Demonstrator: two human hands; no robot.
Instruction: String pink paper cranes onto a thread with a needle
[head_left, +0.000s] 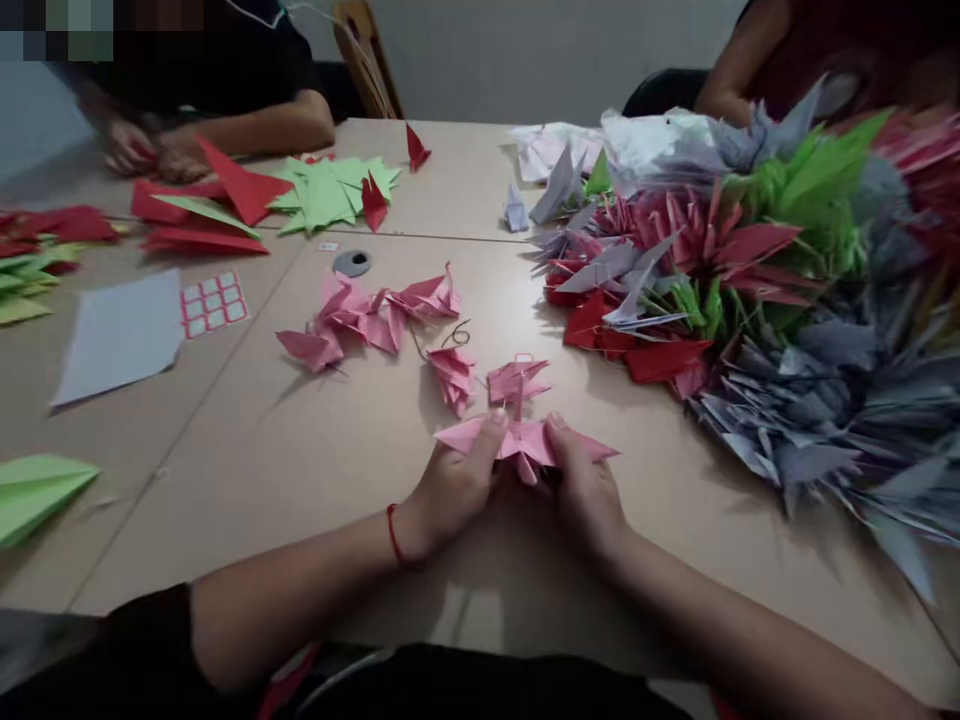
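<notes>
My left hand [454, 485] and my right hand [585, 495] both pinch a pink paper origami crane [517, 442] from either side, its wings spread over the tabletop. A red thread bracelet [394, 533] circles my left wrist. Just beyond my fingers lies another pink crane [514, 381], with a third [451, 378] to its left. Farther up, a row of pink cranes [367, 318] lies linked together, and a loop of dark thread [456, 335] curls near them. The underside of the held crane is hidden by my fingers.
A large heap of red, green and grey paper cranes [750, 300] fills the right of the beige table [225, 480]. A co-worker's hands [142, 150] work at the far left among red and green folded paper [322, 195]. A grey sheet [120, 340] and a sticker sheet [214, 305] lie left.
</notes>
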